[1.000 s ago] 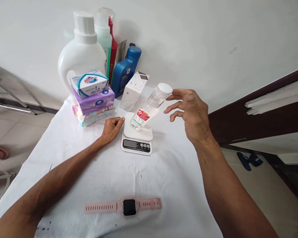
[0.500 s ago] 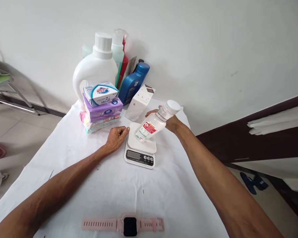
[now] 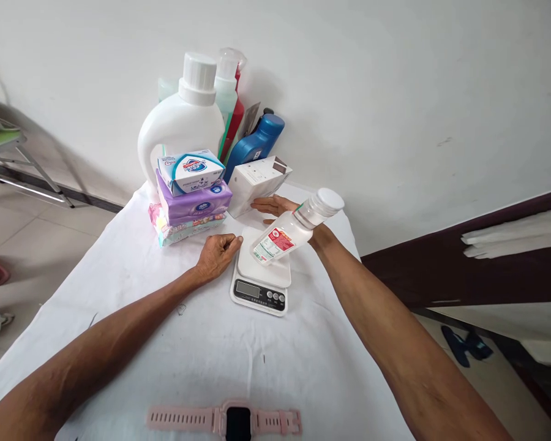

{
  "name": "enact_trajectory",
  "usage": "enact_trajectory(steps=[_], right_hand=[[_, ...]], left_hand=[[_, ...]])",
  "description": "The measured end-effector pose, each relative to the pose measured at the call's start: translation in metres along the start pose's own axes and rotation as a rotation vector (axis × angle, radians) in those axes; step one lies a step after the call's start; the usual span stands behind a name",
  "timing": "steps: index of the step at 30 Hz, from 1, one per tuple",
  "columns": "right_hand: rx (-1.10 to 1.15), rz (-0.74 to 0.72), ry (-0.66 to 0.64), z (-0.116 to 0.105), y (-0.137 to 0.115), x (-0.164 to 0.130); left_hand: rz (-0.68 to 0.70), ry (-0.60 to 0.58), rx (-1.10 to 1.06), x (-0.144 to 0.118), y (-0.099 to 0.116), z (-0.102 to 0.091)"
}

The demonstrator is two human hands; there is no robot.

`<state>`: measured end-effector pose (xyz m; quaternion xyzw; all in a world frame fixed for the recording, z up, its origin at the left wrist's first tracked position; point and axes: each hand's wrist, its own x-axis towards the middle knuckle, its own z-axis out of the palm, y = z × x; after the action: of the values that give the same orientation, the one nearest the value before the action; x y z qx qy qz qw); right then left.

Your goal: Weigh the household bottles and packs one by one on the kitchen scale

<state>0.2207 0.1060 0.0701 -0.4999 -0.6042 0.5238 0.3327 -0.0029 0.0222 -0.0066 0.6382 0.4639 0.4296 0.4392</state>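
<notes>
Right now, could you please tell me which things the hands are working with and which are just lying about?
In hand:
left hand beside the white digital kitchen scale
clear plastic bottle with white cap on the scale
right hand reaching the white cardboard box

Lying about:
pink smartwatch
stacked tissue packs
large white detergent jug
blue bottle

We have one view only, from a camera worn on the head. It looks forward and down across the worktop (image 3: 119, 294) toward the white wall (image 3: 395, 73) behind it, our two forearms reaching in from the bottom edge. It sits close, with floor showing at both sides.
</notes>
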Motion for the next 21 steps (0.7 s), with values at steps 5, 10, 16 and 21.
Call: enact_trajectory(steps=[5,10,16,21], right_hand=[[0.159,-0.011,0.235,-0.023,0.009,-0.023],[0.197,0.043,0.550,-0.037,0.047,-0.088],[0.156,0.055,0.771,-0.003,0.094,-0.146],[0.173,0.022,0.811,0.005,0.090,-0.145]], left_hand=[[0.005,0.001,-0.013,0.000,-0.001,0.000],[0.017,0.002,-0.016,-0.001,0.000,-0.001],[0.019,0.013,-0.001,-0.002,0.000,-0.002],[0.017,0.015,0.031,-0.002,0.001,-0.002]])
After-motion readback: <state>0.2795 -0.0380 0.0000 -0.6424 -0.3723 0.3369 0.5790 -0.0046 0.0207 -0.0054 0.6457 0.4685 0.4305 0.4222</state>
